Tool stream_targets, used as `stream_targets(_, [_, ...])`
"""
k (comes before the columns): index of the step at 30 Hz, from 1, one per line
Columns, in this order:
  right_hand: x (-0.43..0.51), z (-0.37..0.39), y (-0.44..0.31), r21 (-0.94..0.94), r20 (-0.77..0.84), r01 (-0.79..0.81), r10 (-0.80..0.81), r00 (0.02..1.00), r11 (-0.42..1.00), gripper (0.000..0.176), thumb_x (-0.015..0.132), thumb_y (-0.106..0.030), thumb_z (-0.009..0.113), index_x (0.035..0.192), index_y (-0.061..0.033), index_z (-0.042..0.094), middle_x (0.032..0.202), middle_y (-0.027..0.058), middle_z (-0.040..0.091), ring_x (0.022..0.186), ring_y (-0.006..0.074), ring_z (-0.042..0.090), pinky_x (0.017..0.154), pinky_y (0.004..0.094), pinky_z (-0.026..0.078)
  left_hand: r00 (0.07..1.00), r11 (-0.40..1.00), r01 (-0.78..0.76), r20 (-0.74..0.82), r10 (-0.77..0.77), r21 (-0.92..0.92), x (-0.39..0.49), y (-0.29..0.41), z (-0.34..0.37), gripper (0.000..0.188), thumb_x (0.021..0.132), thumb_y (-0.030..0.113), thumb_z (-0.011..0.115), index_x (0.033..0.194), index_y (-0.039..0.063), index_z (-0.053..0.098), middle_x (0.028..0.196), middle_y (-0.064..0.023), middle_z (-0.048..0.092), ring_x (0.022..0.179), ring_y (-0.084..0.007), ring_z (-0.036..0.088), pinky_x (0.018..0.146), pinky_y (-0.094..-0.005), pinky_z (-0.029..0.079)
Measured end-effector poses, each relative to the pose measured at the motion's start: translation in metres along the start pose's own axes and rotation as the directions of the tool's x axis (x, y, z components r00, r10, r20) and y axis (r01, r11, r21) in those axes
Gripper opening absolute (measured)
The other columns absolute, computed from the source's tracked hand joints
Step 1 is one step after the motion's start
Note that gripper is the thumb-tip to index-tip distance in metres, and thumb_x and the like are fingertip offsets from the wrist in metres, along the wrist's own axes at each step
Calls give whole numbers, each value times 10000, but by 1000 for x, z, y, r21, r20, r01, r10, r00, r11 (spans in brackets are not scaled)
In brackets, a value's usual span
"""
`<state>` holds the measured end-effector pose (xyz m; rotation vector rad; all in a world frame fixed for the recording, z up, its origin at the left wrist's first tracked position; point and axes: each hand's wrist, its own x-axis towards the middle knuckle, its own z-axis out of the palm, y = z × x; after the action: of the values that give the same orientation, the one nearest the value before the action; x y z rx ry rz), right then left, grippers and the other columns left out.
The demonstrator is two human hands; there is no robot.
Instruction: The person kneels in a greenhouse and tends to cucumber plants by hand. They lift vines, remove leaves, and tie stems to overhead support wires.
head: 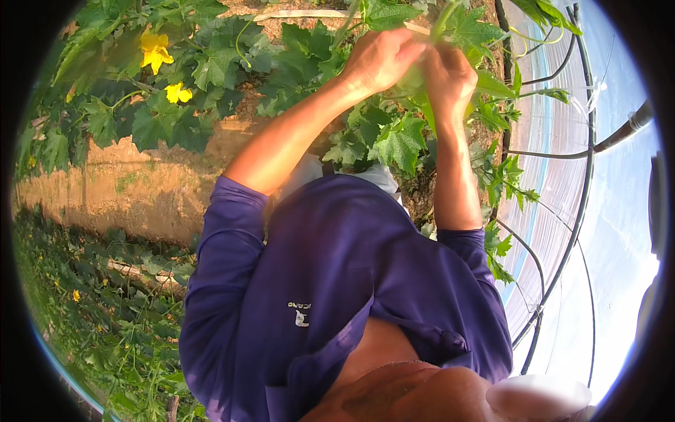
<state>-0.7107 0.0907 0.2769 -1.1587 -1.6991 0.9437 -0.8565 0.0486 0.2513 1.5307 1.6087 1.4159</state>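
Note:
Both hands are raised in front of me, close together among the lobed leaves of a gourd-like vine. My left hand [384, 60] reaches in from the left, with thumb and fingers bent together toward the other hand. Its fingertips are blurred, and I cannot tell if it grips anything. My right hand [452, 74] is curled with its fingers at a thick pale-green vine stem [443, 22], which rises just above them. Blurred greenery lies between and below the wrists. A broad sunlit leaf [403, 142] hangs under the hands.
Yellow flowers [156, 51] stand among leaves at upper left. A bare soil path [137, 179] runs leftward, with another row of vines [121, 327] beyond it. On the right, dark curved frame pipes [585, 174] support translucent plastic film [543, 126]. A pale strip [306, 14] crosses behind the leaves.

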Motion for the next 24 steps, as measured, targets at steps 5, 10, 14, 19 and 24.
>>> stream_targets(5, [-3,1,-1,-104,50,1,4,999,995,212,961,-117,748,1063,65,707,866,104,763,721,126,738,596,238,554,995,905,99,13,-103,-415,19,0,-24,278,1032,251,630,893,17,683,653,-25,616,523,-127,532,502,-264,415])
stream_targets(10, [-1,0,0,-54,13,-16,17,1000,998,207,957,-95,747,1066,77,705,850,99,753,742,143,746,607,243,566,862,170,487,439,-255,-857,32,16,-65,287,974,357,693,889,85,655,631,-17,599,456,-122,506,400,-259,377])
stream_targets(14, [-4,0,0,-69,11,-2,3,1000,998,203,955,-77,745,1057,93,702,865,116,759,754,143,747,638,254,585,779,182,627,599,-187,-758,32,41,-65,342,1007,401,672,916,72,670,643,13,575,458,-61,452,390,-202,324])
stream_targets(19, [-11,-3,0,-72,-20,23,-24,1000,997,203,949,-64,747,1038,111,697,880,140,765,759,143,747,669,271,606,883,293,450,469,-4,-844,24,53,-63,277,961,314,745,916,49,679,666,12,591,491,-46,466,408,-192,320])
stream_targets(24, [-11,-12,6,-153,-34,144,-151,988,978,186,952,-70,746,1042,85,697,866,129,762,749,148,747,657,275,605,945,224,321,328,-4,-920,16,67,-60,159,955,216,715,915,65,690,664,18,595,521,-69,494,450,-232,364])
